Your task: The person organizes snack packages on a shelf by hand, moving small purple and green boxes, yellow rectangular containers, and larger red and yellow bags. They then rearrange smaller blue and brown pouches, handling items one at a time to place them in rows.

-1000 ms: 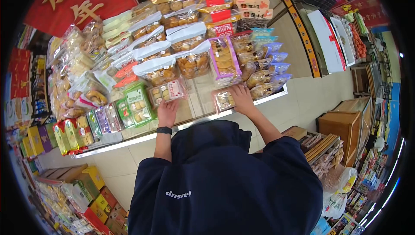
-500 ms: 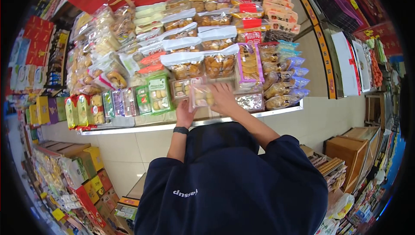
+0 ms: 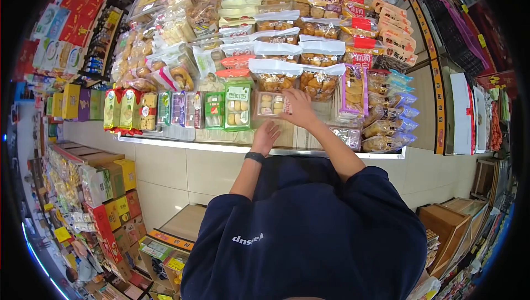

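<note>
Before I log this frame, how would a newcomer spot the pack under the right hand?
Find the display table, then the larger green pack in its near row. Just right of that sits the pastry pack, right hand on its right end, its wrap clear and pinkish, not green.

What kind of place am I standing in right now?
Probably a snack or grocery shop: packaged pastries fill a display counter, cartons are stacked on the floor to the left, and shelves of goods line the side.
</note>
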The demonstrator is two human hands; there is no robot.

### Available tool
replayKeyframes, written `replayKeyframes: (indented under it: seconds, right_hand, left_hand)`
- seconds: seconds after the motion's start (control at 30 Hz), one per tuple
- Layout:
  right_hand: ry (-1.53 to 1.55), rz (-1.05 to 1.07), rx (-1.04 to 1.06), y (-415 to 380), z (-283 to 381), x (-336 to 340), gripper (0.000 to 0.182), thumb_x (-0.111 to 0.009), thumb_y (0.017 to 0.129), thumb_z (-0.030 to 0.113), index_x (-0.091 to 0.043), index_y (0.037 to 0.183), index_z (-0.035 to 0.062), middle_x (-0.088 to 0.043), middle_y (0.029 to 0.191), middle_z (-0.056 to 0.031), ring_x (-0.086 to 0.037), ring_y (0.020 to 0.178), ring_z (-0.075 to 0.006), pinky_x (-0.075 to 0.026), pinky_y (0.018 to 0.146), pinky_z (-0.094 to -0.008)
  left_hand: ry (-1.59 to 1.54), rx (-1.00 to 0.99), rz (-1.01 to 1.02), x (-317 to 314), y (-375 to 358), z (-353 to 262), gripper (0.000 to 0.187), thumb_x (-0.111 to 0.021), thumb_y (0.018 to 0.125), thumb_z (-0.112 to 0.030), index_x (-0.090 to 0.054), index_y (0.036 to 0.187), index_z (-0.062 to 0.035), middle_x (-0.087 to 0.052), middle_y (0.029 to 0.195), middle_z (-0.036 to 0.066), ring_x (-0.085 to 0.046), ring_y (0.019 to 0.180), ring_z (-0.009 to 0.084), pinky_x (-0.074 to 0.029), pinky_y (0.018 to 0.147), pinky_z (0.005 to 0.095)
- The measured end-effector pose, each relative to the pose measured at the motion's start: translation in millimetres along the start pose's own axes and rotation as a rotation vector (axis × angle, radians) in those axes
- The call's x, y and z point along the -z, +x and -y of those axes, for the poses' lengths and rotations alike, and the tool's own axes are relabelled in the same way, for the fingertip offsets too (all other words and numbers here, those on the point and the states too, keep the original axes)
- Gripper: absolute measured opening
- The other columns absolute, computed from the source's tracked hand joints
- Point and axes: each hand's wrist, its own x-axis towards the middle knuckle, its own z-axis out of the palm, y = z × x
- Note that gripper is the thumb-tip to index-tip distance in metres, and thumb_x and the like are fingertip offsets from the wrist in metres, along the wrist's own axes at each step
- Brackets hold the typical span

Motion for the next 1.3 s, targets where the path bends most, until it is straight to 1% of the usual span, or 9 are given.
replayKeyframes:
  seconds: [0.13, 0.23, 0.47, 0.57, 0.67, 0.87, 0.97, 1.17, 1.3]
  right_hand:
    - [0.293, -0.021, -0.324, -1.6, -41.0, -9.9, 0.069, -0.077, 0.078, 0.036, -0.055, 0.133, 0.0018, -0.056, 0.132, -0.0177, -0.056, 0.119, -0.0352, -0.044, 0.101, -0.0439]
    - [0.362, 0.089, -0.360, 1.1, -51.8, -18.2, 0.069, -0.077, 0.079, 0.037, -0.055, 0.133, -0.0015, -0.060, 0.127, -0.0215, -0.060, 0.114, -0.0371, -0.049, 0.098, -0.0404]
    - [0.610, 0.382, -0.506, -14.9, -41.2, -26.2, 0.095, -0.082, 0.075, 0.045, -0.041, 0.149, 0.0009, -0.056, 0.136, -0.0241, -0.058, 0.123, -0.0353, -0.046, 0.105, -0.0402]
    - [0.158, 0.495, -0.438, -7.5, -17.6, 0.3, 0.102, -0.081, 0.072, 0.053, -0.040, 0.149, -0.0005, -0.049, 0.146, -0.0254, -0.053, 0.130, -0.0385, -0.043, 0.108, -0.0431]
    - [0.084, 0.389, -0.258, 6.5, -17.5, 5.3, 0.103, -0.079, 0.071, 0.058, -0.041, 0.151, 0.0055, -0.041, 0.152, -0.0259, -0.048, 0.134, -0.0410, -0.040, 0.111, -0.0448]
    - [0.243, 0.501, -0.392, 17.4, -33.7, -21.3, 0.100, -0.077, 0.072, 0.059, -0.044, 0.148, 0.0028, -0.052, 0.142, -0.0266, -0.052, 0.130, -0.0406, -0.042, 0.110, -0.0435]
    - [0.415, 0.555, -0.282, 3.8, -34.9, -16.5, 0.103, -0.075, 0.074, 0.063, -0.043, 0.146, -0.0039, -0.058, 0.135, -0.0259, -0.055, 0.126, -0.0398, -0.045, 0.105, -0.0424]
    - [0.464, 1.065, -0.307, -32.3, -17.4, -23.5, 0.079, -0.072, 0.083, 0.059, -0.057, 0.134, 0.0011, -0.065, 0.128, -0.0197, -0.060, 0.118, -0.0332, -0.048, 0.097, -0.0404]
    - [0.877, 0.877, -0.373, -80.4, -11.5, -56.8, 0.065, -0.071, 0.087, 0.055, -0.062, 0.125, 0.0026, -0.068, 0.113, -0.0102, -0.064, 0.096, -0.0228, -0.051, 0.085, -0.0386]
  left_hand:
    - [0.028, -0.006, -0.002, -9.8, 8.8, -2.4, 0.053, -0.065, 0.097, -0.037, -0.045, 0.136, -0.0083, -0.045, 0.141, 0.013, -0.050, 0.124, 0.0305, -0.040, 0.110, 0.0475]
    - [0.010, 0.019, -0.012, -14.2, 19.3, -6.1, 0.053, -0.070, 0.093, -0.039, -0.050, 0.133, -0.0098, -0.051, 0.128, 0.011, -0.053, 0.115, 0.0282, -0.042, 0.107, 0.0467]
    - [-0.008, 0.007, 0.028, -18.1, 33.1, -3.6, 0.044, -0.068, 0.095, -0.038, -0.056, 0.129, -0.0126, -0.063, 0.119, 0.007, -0.060, 0.111, 0.0237, -0.046, 0.102, 0.0429]
    - [-0.059, -0.027, 0.055, -21.3, 33.3, -0.5, 0.043, -0.064, 0.098, -0.036, -0.054, 0.133, -0.0121, -0.064, 0.126, 0.008, -0.062, 0.113, 0.0223, -0.049, 0.100, 0.0411]
    - [-0.099, -0.032, 0.056, -29.7, 27.3, -3.4, 0.045, -0.061, 0.100, -0.037, -0.052, 0.135, -0.0110, -0.063, 0.129, 0.009, -0.062, 0.116, 0.0234, -0.049, 0.102, 0.0413]
    - [-0.140, -0.005, 0.092, -38.1, 24.1, -5.1, 0.050, -0.053, 0.102, -0.041, -0.047, 0.140, -0.0090, -0.060, 0.132, 0.013, -0.060, 0.120, 0.0275, -0.046, 0.107, 0.0447]
    - [-0.082, 0.007, 0.121, -41.2, 8.6, -5.9, 0.051, -0.048, 0.104, -0.043, -0.047, 0.140, -0.0072, -0.060, 0.132, 0.015, -0.060, 0.120, 0.0298, -0.049, 0.104, 0.0481]
    - [0.105, 0.063, 0.052, -29.9, -27.6, -3.1, 0.046, -0.048, 0.104, -0.034, -0.047, 0.137, -0.0016, -0.064, 0.123, 0.019, -0.069, 0.103, 0.0322, -0.060, 0.085, 0.0452]
    - [0.357, -0.075, -0.043, -17.8, -27.4, 2.5, 0.046, -0.056, 0.102, -0.028, -0.048, 0.137, 0.0007, -0.065, 0.120, 0.015, -0.069, 0.101, 0.0262, -0.059, 0.084, 0.0381]
